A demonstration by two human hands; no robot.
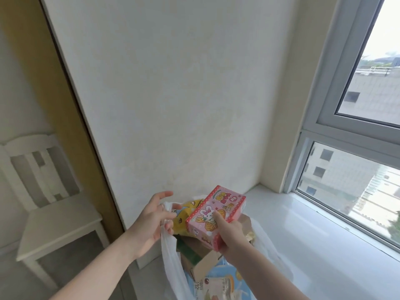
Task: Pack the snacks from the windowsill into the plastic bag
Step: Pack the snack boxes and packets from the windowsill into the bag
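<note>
While its writing is unreadable, right hand (232, 233) grips rabbit-printed pink box (213, 215).

A pink snack box (213, 215) printed with a white rabbit sits tilted above the open white plastic bag (171, 263), which already holds a yellow packet (184, 215), brown cardboard boxes (201, 254) and a blue packet (218, 282), left of the white windowsill (313, 245).

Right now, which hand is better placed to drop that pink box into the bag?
The right hand: it already grips the pink box above the plastic bag, while the left hand holds the bag's edge open.
</note>
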